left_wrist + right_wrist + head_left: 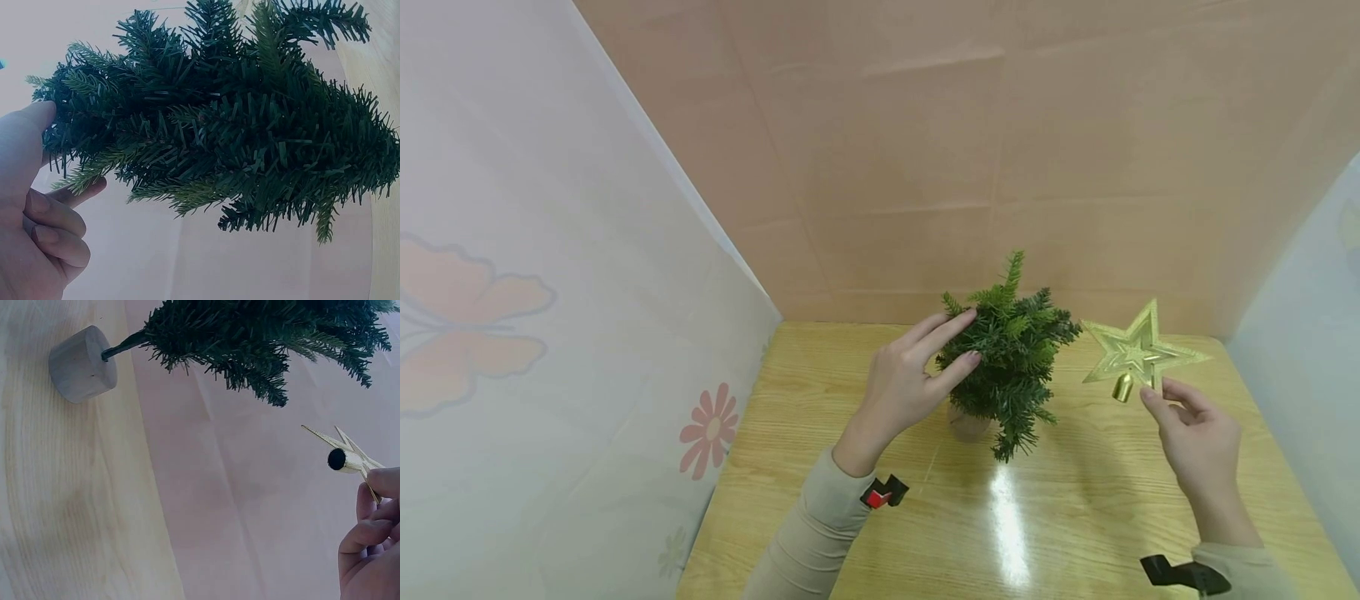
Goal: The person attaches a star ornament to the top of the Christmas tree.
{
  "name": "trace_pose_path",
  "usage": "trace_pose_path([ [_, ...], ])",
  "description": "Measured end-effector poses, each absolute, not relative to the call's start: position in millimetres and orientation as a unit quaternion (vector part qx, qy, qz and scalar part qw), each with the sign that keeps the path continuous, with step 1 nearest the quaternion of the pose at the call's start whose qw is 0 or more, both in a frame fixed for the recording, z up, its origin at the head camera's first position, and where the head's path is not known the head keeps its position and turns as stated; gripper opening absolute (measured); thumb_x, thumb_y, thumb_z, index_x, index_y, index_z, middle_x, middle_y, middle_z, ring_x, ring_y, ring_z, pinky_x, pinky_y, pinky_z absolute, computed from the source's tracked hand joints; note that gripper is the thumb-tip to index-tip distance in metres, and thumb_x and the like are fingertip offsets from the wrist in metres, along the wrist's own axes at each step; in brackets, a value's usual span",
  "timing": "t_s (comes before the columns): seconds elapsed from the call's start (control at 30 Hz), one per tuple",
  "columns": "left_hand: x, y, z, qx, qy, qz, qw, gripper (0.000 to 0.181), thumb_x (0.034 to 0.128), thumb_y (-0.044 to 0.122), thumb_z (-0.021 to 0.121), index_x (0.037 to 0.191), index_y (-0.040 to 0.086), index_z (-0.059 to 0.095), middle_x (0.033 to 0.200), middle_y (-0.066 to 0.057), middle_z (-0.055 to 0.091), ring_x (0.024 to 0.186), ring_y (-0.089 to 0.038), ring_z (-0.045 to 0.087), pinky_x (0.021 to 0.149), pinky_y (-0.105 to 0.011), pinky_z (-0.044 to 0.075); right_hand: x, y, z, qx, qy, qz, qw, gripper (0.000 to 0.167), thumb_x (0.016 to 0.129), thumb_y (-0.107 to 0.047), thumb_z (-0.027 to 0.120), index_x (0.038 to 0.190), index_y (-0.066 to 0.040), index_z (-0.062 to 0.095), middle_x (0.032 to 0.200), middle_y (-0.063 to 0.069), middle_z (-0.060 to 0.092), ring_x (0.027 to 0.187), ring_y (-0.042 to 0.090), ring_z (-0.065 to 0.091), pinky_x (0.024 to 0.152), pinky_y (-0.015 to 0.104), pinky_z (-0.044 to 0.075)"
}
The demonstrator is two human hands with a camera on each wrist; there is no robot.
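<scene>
A small green artificial tree [1011, 358] stands upright on a round wooden base [84, 365]. My left hand [906, 383] is at the tree's left upper side, its fingers extended against the branches; in the left wrist view the thumb and index finger of that hand [37, 212] touch the tip branches. To the tree's right, my right hand [1202, 433] pinches one point of a gold star [1138, 350] between thumb and fingers. The star is held apart from the tree, and its short hollow gold socket [337, 459] shows a dark opening in the right wrist view.
The wooden table [805, 375] has a bright reflection in front of the tree. A pinkish-brown cloth wall [887, 167] rises behind it. White panels with a butterfly and flowers [711, 429] stand on the left, and another pale panel [1300, 333] stands on the right.
</scene>
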State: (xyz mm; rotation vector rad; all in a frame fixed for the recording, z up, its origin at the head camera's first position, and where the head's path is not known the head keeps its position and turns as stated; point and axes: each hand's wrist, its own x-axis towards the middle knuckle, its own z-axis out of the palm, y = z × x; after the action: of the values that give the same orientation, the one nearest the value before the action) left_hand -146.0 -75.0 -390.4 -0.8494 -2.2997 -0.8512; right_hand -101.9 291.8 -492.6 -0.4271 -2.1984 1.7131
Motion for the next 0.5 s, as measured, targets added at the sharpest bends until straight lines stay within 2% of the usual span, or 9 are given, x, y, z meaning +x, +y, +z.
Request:
trace_pose_path([
  [0.27,-147.0,-75.3,-391.6,-0.32,-0.849,-0.319,0.274,0.051,0.0999,0.041,0.069,0.147,0.023,0.062,0.135,-0.013,0.067,0.046,0.002,0.042,0.044,-0.017,0.026,-103.0,288.9,-484.7,-0.142,-0.742,0.632,0.174,0.02,0.093,-0.005,0.078,0.104,-0.022,0.079,0.088,-0.016,0.072,0.058,-0.003,0.059,0.039,0.02,0.032],
  [0.5,-147.2,-75.3,-392.3,-0.32,-0.849,-0.321,0.273,0.05,0.0993,0.039,0.069,0.146,0.023,0.064,0.135,-0.013,0.067,0.046,0.002,0.042,0.044,-0.017,0.025,-104.3,286.1,-475.7,-0.137,-0.749,0.621,0.187,0.021,0.093,-0.004,0.077,0.107,-0.019,0.08,0.09,-0.015,0.072,0.059,-0.002,0.059,0.04,0.019,0.034],
])
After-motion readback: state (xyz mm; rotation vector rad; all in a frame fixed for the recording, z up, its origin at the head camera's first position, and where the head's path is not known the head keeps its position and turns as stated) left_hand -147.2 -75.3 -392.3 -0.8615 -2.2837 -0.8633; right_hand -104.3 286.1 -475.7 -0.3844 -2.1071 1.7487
